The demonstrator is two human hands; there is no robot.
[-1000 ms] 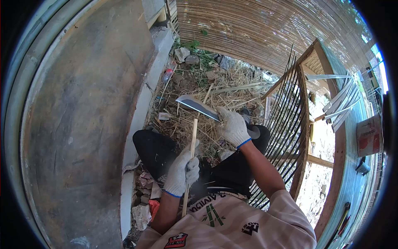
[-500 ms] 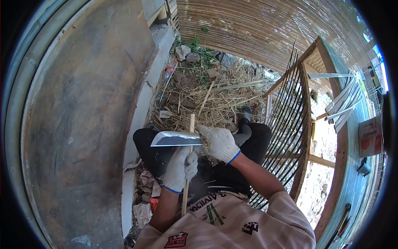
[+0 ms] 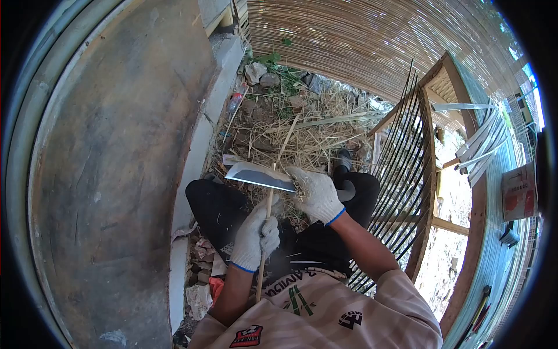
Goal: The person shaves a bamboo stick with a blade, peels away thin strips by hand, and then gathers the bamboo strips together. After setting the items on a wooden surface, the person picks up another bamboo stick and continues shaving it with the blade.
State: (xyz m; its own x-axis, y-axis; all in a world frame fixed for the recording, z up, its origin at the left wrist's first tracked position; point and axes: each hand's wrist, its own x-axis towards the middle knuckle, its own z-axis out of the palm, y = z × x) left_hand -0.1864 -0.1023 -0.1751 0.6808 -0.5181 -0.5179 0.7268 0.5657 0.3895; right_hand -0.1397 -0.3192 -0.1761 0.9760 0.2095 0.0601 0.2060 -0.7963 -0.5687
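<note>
My left hand (image 3: 254,237), in a white knit glove with a blue cuff, is closed around a thin bamboo strip (image 3: 261,276). The strip runs upright from my shirt front to beyond the blade. My right hand (image 3: 318,196), gloved the same way, grips a machete (image 3: 258,176) by its handle end; the handle itself is hidden in the fist. The broad blade points left, slightly tilted, and crosses the strip just above my left hand. Bits of shavings cling to the right glove near the blade.
Straw-like shavings (image 3: 314,136) and stones cover the ground ahead. A large worn board (image 3: 116,174) stands along the left. On the right is a wooden frame with dark rods (image 3: 401,168), with pale strips (image 3: 482,145) and a carton (image 3: 519,192) beyond. A slatted screen (image 3: 360,41) closes the back.
The machete and my right hand have shifted right and a little away from me along the strip. The blade has tilted, its tip now higher. My left hand keeps its hold.
</note>
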